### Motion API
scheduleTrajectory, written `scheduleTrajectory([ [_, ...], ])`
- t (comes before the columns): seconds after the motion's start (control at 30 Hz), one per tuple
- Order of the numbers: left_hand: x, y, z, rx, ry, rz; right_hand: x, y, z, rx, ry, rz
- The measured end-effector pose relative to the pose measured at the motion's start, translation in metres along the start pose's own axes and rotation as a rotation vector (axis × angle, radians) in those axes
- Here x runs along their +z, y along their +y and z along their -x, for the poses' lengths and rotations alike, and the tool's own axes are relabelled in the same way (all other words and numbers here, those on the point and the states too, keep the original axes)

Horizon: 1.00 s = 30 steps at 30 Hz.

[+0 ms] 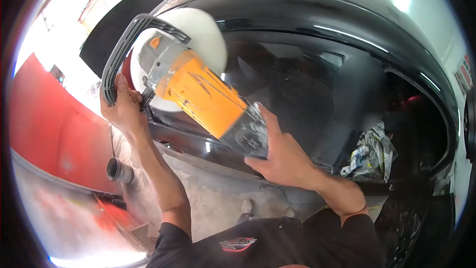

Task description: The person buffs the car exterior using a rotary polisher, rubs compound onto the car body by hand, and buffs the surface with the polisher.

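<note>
An orange and grey power polisher (pixel 203 94) lies diagonally across the view, its round white pad (pixel 206 34) facing the glossy black car body (pixel 277 10). My left hand (pixel 124 106) is closed around the lower end of the polisher's dark loop handle. The black rear end of the tool sits in my right hand (pixel 282 154), with the thumb and fingers on either side of it. The pad is over the car window's far left part. Whether it touches the surface cannot be made out.
Crumpled printed paper (pixel 371 154) rests at the car's right side. A red panel (pixel 59 129) stands at the left, beside a dark cylindrical container (pixel 120 170) on the dusty floor (pixel 208 203). A black panel (pixel 124 25) is at the upper left.
</note>
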State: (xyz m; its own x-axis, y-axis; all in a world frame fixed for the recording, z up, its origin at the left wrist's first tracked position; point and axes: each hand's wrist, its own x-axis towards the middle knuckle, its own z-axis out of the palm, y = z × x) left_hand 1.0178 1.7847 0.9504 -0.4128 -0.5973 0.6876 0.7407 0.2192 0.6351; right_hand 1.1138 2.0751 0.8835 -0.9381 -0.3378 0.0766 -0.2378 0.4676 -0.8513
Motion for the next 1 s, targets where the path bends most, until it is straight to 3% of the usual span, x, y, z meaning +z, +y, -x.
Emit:
scheduleTrajectory([
  [0.17,0.074,0.075,0.076,0.073,-0.164,-0.096,-0.02,0.042,0.101,0.064,0.22,-0.239],
  [0.3,0.129,0.127,0.139,0.121,-0.44,-0.031,-0.023,0.092,0.177,-0.063,0.498,-0.295],
  [0.4,0.177,0.157,0.181,0.339,-0.596,0.021,-0.025,0.116,0.224,-0.053,0.701,-0.515],
  [0.53,0.228,0.179,0.233,0.242,-0.856,0.257,-0.029,0.123,0.271,0.052,0.916,-0.545],
  [0.6,0.242,0.184,0.247,0.201,-0.881,0.255,-0.028,0.128,0.288,0.169,1.034,-0.55],
  [0.63,0.248,0.18,0.255,0.215,-0.798,0.335,-0.031,0.12,0.291,0.228,1.046,-0.543],
  [0.67,0.242,0.18,0.253,0.217,-0.878,0.334,-0.033,0.112,0.294,0.288,1.065,-0.532],
  [0.77,0.21,0.164,0.243,0.157,-0.796,0.31,-0.021,0.102,0.294,0.142,1.088,-0.376],
  [0.87,0.173,0.141,0.227,0.09,-0.659,0.281,-0.02,0.085,0.282,0.144,0.899,-0.347],
  [0.97,0.118,0.11,0.194,-0.037,-0.665,0.104,0.004,0.088,0.253,0.105,0.749,-0.363],
  [1.0,0.1,0.102,0.18,0.093,-0.582,-0.004,0.012,0.088,0.241,0.072,0.714,-0.347],
])
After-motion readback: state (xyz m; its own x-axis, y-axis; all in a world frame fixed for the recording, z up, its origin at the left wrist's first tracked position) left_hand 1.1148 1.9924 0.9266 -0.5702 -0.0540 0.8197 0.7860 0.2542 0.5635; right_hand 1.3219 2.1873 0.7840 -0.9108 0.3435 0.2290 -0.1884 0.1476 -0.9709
